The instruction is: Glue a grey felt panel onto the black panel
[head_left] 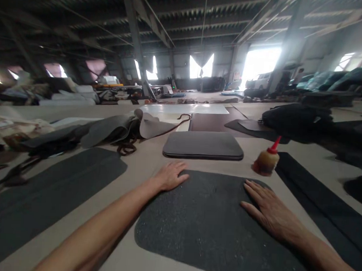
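A dark grey sheet with rounded corners (200, 221) lies flat in front of me, small pale specks scattered over it. My left hand (171, 176) rests on its far left corner, fingers stretched out and thumb apart. On the far right part of the same sheet lies my right hand (265, 206), palm down with its fingers spread. Just beyond the sheet sits a neat stack of grey rounded panels (203, 145). A squeeze bottle with a red nozzle and yellowish-brown contents (266, 161) stands tilted beyond my right hand.
Another dark panel (53, 197) covers the left of the pale table (143, 160). A long dark strip (323, 207) runs along the right. Curled grey material (114, 128) and brown cord (127, 148) lie at the back left, a black bundle (297, 119) at the back right.
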### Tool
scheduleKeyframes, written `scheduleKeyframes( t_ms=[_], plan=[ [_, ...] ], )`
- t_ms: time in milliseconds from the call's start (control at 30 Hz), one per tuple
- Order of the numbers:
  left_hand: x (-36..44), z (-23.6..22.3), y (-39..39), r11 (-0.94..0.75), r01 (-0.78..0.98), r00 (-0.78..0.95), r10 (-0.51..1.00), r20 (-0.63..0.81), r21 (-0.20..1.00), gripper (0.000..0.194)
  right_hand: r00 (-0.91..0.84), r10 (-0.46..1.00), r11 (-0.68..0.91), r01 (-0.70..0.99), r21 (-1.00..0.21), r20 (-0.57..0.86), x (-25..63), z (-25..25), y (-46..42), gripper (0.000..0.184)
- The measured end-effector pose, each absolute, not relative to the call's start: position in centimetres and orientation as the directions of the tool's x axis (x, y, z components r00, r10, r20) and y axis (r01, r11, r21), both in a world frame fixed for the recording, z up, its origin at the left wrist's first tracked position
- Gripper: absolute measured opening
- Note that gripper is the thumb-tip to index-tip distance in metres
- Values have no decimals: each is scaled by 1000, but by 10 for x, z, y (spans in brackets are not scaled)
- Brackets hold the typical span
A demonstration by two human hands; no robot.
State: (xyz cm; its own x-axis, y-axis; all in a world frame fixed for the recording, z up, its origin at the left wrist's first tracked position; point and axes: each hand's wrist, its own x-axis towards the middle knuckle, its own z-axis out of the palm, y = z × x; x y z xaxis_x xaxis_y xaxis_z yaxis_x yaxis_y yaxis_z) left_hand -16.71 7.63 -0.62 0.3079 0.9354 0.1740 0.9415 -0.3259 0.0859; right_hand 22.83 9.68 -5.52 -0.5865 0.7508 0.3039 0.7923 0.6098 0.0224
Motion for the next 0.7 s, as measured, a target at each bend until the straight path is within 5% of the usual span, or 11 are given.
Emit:
scheduleKeyframes(
  t_ms=[133,300,467,700],
  plan=[
    [-188,-1,45,-159,985,136,953,270,66,59,-592,745,619,785,12,307,230,-53,97,79],
    [-160,-6,-28,-417,901,411,909,73,118,67,-612,726,649,760,-18,313,226,-41,95,76],
    [-163,-14,-47,-360,924,355,933,63,125,70,-696,691,711,703,-11,195,241,-33,81,71],
    [-174,-19,-39,-348,931,336,935,115,112,69,-495,852,489,869,81,173,317,-40,54,73]
  ],
)
